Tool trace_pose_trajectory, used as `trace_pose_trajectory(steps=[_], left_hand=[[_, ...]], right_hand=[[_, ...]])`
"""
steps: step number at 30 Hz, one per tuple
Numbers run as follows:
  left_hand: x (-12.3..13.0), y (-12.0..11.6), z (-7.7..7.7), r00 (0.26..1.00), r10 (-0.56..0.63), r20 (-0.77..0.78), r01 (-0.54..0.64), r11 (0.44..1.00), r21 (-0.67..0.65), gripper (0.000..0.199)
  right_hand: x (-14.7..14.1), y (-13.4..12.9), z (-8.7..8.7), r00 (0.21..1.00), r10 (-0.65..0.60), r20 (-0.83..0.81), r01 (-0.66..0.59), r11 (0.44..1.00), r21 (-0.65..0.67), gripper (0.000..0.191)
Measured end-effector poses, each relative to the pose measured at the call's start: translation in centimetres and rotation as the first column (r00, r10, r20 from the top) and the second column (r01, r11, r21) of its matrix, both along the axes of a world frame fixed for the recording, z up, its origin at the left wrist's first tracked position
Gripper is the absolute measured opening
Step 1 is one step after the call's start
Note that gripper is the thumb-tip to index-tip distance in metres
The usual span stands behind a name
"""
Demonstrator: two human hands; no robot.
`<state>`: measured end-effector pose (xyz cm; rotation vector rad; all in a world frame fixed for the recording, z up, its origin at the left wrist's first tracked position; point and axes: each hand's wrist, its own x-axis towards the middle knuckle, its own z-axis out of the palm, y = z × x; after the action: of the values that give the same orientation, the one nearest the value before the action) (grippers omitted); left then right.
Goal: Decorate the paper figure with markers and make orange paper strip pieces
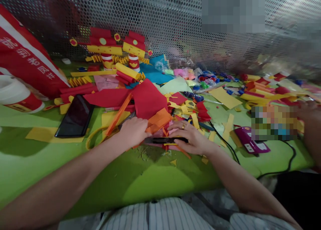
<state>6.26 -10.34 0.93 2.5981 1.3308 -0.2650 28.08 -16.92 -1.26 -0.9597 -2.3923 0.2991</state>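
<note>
Over the paper scraps, my left hand (134, 131) is closed, its fingers curled down and mostly hidden; what they hold I cannot make out. Across from it, my right hand (192, 138), with a ring on one finger, bends its fingers and thumb around the end of a long dark object (160, 140), whose kind is unclear. This object lies level between both hands, near my left thumb. Folded orange paper (159, 120) sits just behind it, and a large red paper sheet (147, 97) lies beyond. A yellow paper loop (91, 139) is left of my left hand.
Two red and yellow paper figures (107, 49) stand by the perforated metal screen (170, 25). A black phone (75, 118), a white and red cup (20, 94) and a red bag (27, 52) are left. Right are a purple device (252, 139), cables and another person's hand (309, 111).
</note>
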Motion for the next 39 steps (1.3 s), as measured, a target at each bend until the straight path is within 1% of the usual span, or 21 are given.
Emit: trace_pose_trajectory(steps=[3, 5, 7, 9, 10, 11, 13, 15, 17, 19, 21, 22, 24, 27, 28, 29, 30, 31, 35, 37, 39], left_hand=[[-0.2, 0.0, 0.0, 1.0, 0.001, 0.021, 0.0, 1.0, -0.018, 0.023], [-0.4, 0.3, 0.0, 0.998, 0.0, 0.057, 0.002, 1.0, -0.029, 0.022], [-0.8, 0.7, 0.2, 0.992, 0.025, 0.12, -0.019, 0.998, -0.056, 0.023], [-1.2, 1.3, 0.7, 0.973, 0.076, 0.217, -0.055, 0.993, -0.1, 0.024], [-1.4, 1.7, 0.9, 0.957, 0.106, 0.269, -0.075, 0.99, -0.123, 0.025], [-1.7, 2.0, 1.2, 0.933, 0.142, 0.331, -0.098, 0.984, -0.147, 0.025], [-2.3, 2.6, 1.8, 0.864, 0.219, 0.454, -0.146, 0.971, -0.191, 0.024], [-3.0, 3.2, 2.5, 0.795, 0.268, 0.544, -0.179, 0.961, -0.211, 0.021], [-3.6, 3.7, 3.1, 0.762, 0.294, 0.577, -0.222, 0.956, -0.192, 0.02], [-4.2, 4.2, 3.8, 0.756, 0.331, 0.566, -0.303, 0.942, -0.146, 0.02], [-4.8, 4.9, 4.2, 0.765, 0.378, 0.521, -0.395, 0.915, -0.084, 0.022], [-5.1, 5.2, 4.2, 0.777, 0.399, 0.487, -0.431, 0.901, -0.051, 0.022], [-5.7, 5.8, 4.1, 0.81, 0.429, 0.401, -0.471, 0.882, 0.007, 0.022], [-6.2, 6.0, 3.5, 0.857, 0.443, 0.262, -0.467, 0.883, 0.034, 0.03], [-6.2, 6.0, 3.3, 0.868, 0.441, 0.228, -0.461, 0.886, 0.041, 0.034], [-6.3, 5.9, 3.1, 0.887, 0.41, 0.213, -0.429, 0.901, 0.055, 0.04], [-6.2, 5.8, 2.9, 0.916, 0.385, 0.114, -0.393, 0.917, 0.063, 0.047], [-6.2, 5.9, 2.7, 0.91, 0.41, 0.06, -0.413, 0.909, 0.049, 0.05], [-5.8, 6.3, 2.1, 0.924, 0.382, 0.008, -0.382, 0.923, 0.037, 0.047], [-5.8, 6.4, 2.0, 0.926, 0.377, -0.014, -0.377, 0.926, 0.025, 0.044], [-5.9, 6.3, 2.1, 0.929, 0.369, -0.02, -0.369, 0.929, 0.016, 0.04]], right_hand=[[0.0, -0.1, 0.5, 0.999, -0.005, -0.034, 0.006, 1.0, 0.011, 0.018], [-0.1, -0.2, 0.5, 1.0, -0.021, 0.002, 0.021, 1.0, -0.016, 0.018], [-0.1, -0.3, 0.3, 0.993, -0.043, 0.112, 0.05, 0.997, -0.062, 0.019], [0.0, -0.4, 0.0, 0.965, -0.074, 0.251, 0.101, 0.99, -0.095, 0.033], [0.0, -0.4, -0.1, 0.946, -0.088, 0.312, 0.127, 0.986, -0.109, 0.037], [0.0, -0.3, -0.2, 0.929, -0.095, 0.357, 0.147, 0.982, -0.122, 0.037], [0.0, -0.4, -0.2, 0.912, -0.093, 0.4, 0.161, 0.977, -0.138, 0.032], [0.0, -0.4, 0.1, 0.916, -0.084, 0.392, 0.144, 0.981, -0.128, 0.03], [-0.2, -0.3, 0.8, 0.934, -0.091, 0.344, 0.133, 0.986, -0.099, 0.031], [-0.7, 0.0, 1.6, 0.943, -0.145, 0.3, 0.177, 0.981, -0.082, 0.03], [-1.6, 0.9, 2.2, 0.921, -0.254, 0.296, 0.289, 0.954, -0.08, 0.028], [-2.2, 1.6, 2.4, 0.894, -0.319, 0.315, 0.36, 0.929, -0.08, 0.028], [-3.7, 3.2, 2.4, 0.827, -0.437, 0.352, 0.496, 0.863, -0.094, 0.026], [-5.9, 5.6, 1.6, 0.797, -0.476, 0.372, 0.552, 0.824, -0.128, 0.024], [-6.3, 6.0, 1.3, 0.8, -0.464, 0.381, 0.547, 0.825, -0.143, 0.026], [-6.6, 6.3, 1.0, 0.813, -0.444, 0.376, 0.527, 0.837, -0.149, 0.027], [-6.8, 6.3, 0.8, 0.824, -0.432, 0.365, 0.509, 0.848, -0.146, 0.029], [-6.7, 6.0, 0.7, 0.833, -0.431, 0.348, 0.497, 0.859, -0.125, 0.029], [-5.1, 3.6, 1.2, 0.816, -0.483, 0.317, 0.503, 0.864, 0.021, 0.024], [-4.0, 2.2, 1.8, 0.817, -0.472, 0.333, 0.485, 0.873, 0.047, 0.023], [-3.1, 1.1, 2.2, 0.816, -0.452, 0.36, 0.476, 0.879, 0.025, 0.032]])
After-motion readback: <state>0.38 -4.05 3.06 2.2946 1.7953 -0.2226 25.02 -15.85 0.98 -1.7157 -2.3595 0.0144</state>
